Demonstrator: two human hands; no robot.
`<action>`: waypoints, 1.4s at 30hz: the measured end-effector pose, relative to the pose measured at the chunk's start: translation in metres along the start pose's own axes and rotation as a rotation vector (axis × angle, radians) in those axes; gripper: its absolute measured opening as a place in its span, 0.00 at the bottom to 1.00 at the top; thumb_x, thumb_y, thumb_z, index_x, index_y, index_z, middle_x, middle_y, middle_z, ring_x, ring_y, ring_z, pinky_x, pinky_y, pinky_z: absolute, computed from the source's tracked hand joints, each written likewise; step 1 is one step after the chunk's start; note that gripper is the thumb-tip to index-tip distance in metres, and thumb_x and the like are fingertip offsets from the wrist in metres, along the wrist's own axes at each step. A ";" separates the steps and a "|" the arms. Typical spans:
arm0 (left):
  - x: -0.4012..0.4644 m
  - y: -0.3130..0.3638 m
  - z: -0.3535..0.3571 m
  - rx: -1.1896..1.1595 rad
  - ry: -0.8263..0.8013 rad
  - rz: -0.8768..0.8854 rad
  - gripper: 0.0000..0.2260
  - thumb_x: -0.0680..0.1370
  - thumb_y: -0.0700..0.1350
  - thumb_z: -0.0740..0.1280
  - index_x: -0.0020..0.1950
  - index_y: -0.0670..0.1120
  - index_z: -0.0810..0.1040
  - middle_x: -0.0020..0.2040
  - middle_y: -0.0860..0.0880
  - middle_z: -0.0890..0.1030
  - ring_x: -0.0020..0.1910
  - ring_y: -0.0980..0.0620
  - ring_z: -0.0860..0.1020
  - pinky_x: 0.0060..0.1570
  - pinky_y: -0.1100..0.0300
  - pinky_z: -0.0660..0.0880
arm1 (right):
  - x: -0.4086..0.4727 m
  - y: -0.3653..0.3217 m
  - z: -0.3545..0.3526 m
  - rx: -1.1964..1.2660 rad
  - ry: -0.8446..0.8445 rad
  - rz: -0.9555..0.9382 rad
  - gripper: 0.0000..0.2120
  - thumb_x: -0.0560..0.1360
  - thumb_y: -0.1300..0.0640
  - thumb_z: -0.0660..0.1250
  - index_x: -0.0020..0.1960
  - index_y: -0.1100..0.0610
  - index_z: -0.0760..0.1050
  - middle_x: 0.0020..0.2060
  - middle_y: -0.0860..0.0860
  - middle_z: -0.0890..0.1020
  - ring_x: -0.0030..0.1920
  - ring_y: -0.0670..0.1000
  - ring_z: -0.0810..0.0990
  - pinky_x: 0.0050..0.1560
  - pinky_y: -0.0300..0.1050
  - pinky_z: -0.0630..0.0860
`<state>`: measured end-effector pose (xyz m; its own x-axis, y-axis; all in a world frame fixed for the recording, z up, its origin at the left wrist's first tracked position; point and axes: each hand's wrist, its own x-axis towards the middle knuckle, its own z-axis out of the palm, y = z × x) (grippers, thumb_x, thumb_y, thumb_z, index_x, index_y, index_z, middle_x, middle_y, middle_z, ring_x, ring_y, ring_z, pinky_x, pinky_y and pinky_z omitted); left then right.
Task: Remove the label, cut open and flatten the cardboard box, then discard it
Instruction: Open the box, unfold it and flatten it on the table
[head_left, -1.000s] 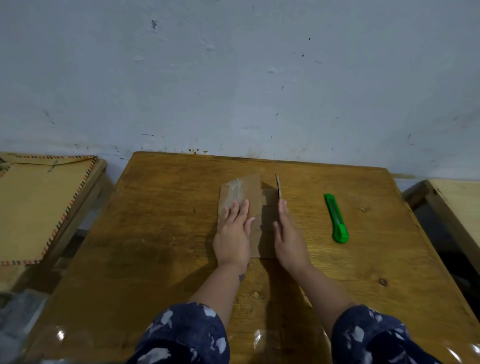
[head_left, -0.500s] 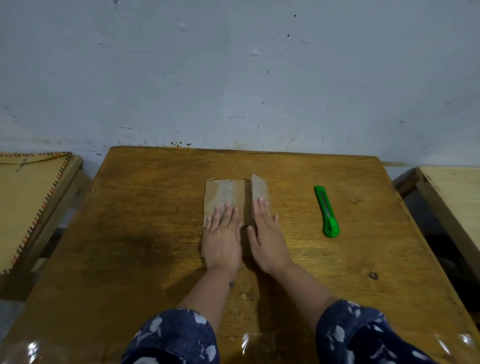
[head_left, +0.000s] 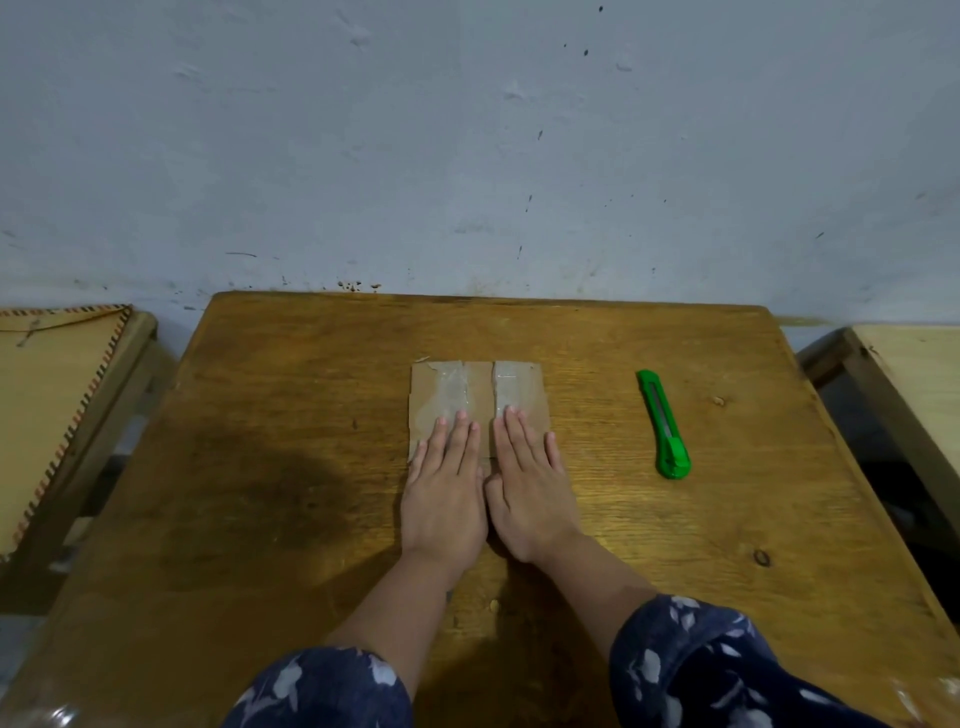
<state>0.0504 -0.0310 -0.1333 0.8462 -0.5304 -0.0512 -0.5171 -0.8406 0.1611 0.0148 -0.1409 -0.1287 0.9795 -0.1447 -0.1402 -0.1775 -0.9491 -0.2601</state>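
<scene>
We have the cardboard box lying flat near the middle of the frame, on the table, its panels spread side by side with patches of shiny tape residue across the far part. Our left hand and right hand lie side by side on its near edge, palms down, fingers stretched out and pressed flat on the cardboard, gripping nothing. The green utility knife rests to the right of centre, well apart from the box, and we cannot tell whether its blade is out.

By the look of things, the cutting is done and the flattening is all but finished: no wall stands up, and a crease runs between our two hands. We see no label on the upward face, so that step seems done too, though the underside is hidden. What is left, we judge, is to lift the flattened piece and discard it; no bin shows in the frame.
</scene>
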 end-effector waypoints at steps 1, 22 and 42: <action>0.000 0.000 0.000 -0.003 0.003 0.000 0.25 0.80 0.50 0.34 0.77 0.46 0.38 0.77 0.49 0.37 0.76 0.50 0.34 0.76 0.52 0.41 | -0.001 -0.001 0.000 -0.005 0.001 0.005 0.36 0.71 0.45 0.30 0.77 0.57 0.37 0.77 0.52 0.37 0.76 0.49 0.32 0.74 0.49 0.32; 0.000 -0.004 0.010 -0.016 0.100 -0.055 0.27 0.80 0.52 0.37 0.77 0.45 0.49 0.78 0.48 0.50 0.77 0.48 0.48 0.75 0.47 0.47 | 0.000 -0.004 0.001 0.153 0.164 0.233 0.33 0.75 0.38 0.29 0.77 0.50 0.39 0.76 0.52 0.38 0.75 0.53 0.32 0.71 0.58 0.29; -0.007 -0.032 -0.014 -0.666 0.118 -0.284 0.17 0.82 0.52 0.55 0.71 0.63 0.65 0.79 0.50 0.51 0.77 0.48 0.49 0.74 0.52 0.49 | 0.011 -0.053 -0.048 0.606 0.310 0.621 0.17 0.77 0.55 0.65 0.65 0.45 0.74 0.65 0.52 0.64 0.55 0.52 0.73 0.60 0.48 0.73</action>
<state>0.0627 0.0011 -0.1244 0.9637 -0.2547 -0.0797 -0.1196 -0.6792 0.7242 0.0398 -0.1058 -0.0709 0.6578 -0.7307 -0.1826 -0.6138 -0.3796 -0.6922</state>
